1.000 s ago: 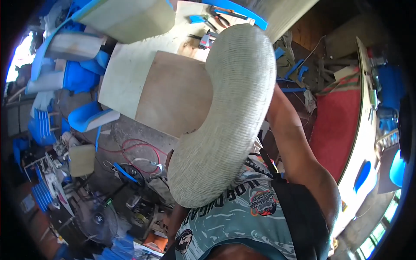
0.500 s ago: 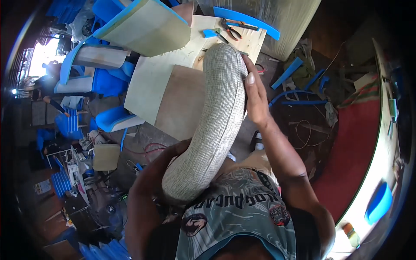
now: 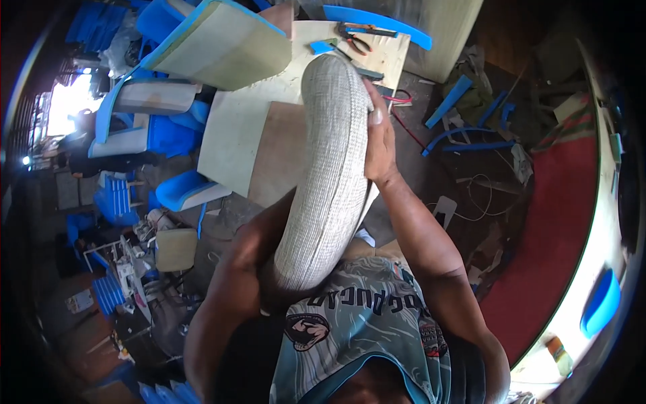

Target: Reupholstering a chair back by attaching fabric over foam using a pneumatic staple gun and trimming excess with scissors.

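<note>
Cushion (image 3: 326,175), a long padded piece in pale woven cloth, is held up in front of the person's shirt (image 3: 356,303), its far part overlapping the table (image 3: 225,145) in view. Its long axis runs almost straight away from the body, slightly bent, from 12 o'clock at the far end to between 6 and 7 at the near end.

The right hand (image 3: 381,145) sits at about 2 o'clock from the cushion's middle, grasping its edge: the thumb lies against the cloth and the fingers, partly hidden, reach up beside it. From that palm, the far end lies close by toward 11 o'clock, while most of the length stretches off toward 7, so the right hand is nearer the far end than the left arm is. The left forearm (image 3: 250,236) passes behind the cushion at about 8 o'clock; the left hand is out of sight, so its grip cannot be told.

Toward 2 o'clock from the far end, pliers (image 3: 359,44) lie on the table, with a curved blue strip (image 3: 383,25) beyond. At 10 o'clock from the cushion's middle is a brown panel (image 3: 272,148); red cloth (image 3: 545,256) spreads toward 4.
</note>
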Demonstrator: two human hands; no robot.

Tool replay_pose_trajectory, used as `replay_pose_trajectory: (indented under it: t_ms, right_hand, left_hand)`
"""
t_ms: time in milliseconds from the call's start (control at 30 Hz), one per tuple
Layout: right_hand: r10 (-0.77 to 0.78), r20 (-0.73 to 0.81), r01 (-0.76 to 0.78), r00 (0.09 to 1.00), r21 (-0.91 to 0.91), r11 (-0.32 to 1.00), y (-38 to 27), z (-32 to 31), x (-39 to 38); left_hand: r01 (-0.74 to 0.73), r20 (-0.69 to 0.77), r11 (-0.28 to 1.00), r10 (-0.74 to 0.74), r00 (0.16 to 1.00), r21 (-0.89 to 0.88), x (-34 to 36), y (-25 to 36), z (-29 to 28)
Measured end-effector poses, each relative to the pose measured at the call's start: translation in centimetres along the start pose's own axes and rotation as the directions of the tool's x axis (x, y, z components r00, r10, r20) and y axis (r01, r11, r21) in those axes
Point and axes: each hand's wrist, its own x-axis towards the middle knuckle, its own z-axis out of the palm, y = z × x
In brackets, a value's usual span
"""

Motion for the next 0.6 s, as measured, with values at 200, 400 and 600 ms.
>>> replay_pose_trajectory:
  t_ms: [200, 400, 600]
  right_hand:
    - [-0.042, -0.037, 0.042, 0.998, -0.001, 0.999, -0.1, 0.2, -0.1]
    - [-0.096, -0.091, 0.087, 0.991, -0.093, 0.992, -1.1, -0.4, -0.2]
    - [-0.100, -0.109, 0.088, 0.989, -0.106, 0.990, -1.4, -0.5, -0.4]
  left_hand:
    - [-0.129, -0.133, 0.930, 0.087, 0.987, -0.345, 8.1, 1.4, 0.6]
    - [-0.305, -0.153, 0.932, 0.336, 0.929, 0.194, 5.6, 2.2, 1.7]
    - [-0.467, 0.052, 0.680, 0.536, 0.843, 0.566, 4.4, 5.7, 5.0]
